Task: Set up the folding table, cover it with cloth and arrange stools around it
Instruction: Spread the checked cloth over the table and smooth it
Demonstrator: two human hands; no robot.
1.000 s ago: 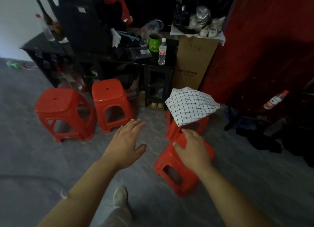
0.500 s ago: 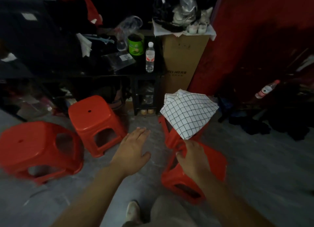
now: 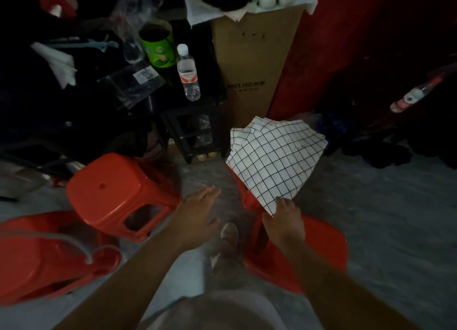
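A folded white cloth with a black grid [image 3: 274, 156] lies on a red plastic stool [image 3: 248, 201], mostly hiding it. Just in front, a second red stool [image 3: 319, 250] is tipped on its side, and my right hand [image 3: 284, 222] is shut on its upper edge, fingertips right at the cloth's lower corner. My left hand [image 3: 200, 213] hovers open over the grey floor, fingers spread, holding nothing. Two more red stools stand to the left: one upright [image 3: 118, 193], one blurred at the left edge [image 3: 37, 255]. No folding table is recognisable.
A cluttered black shelf unit [image 3: 193, 131] holds a water bottle [image 3: 188, 72] and a green cup [image 3: 157, 47]. A tall cardboard box [image 3: 252, 65] stands against a red wall [image 3: 358, 45]. Dark clothes [image 3: 378, 151] lie at right. My shoe [image 3: 228, 235] is between the stools.
My view has moved forward and down toward the stools. The stool in my right hand has tipped further and come nearer. My left hand stays open.
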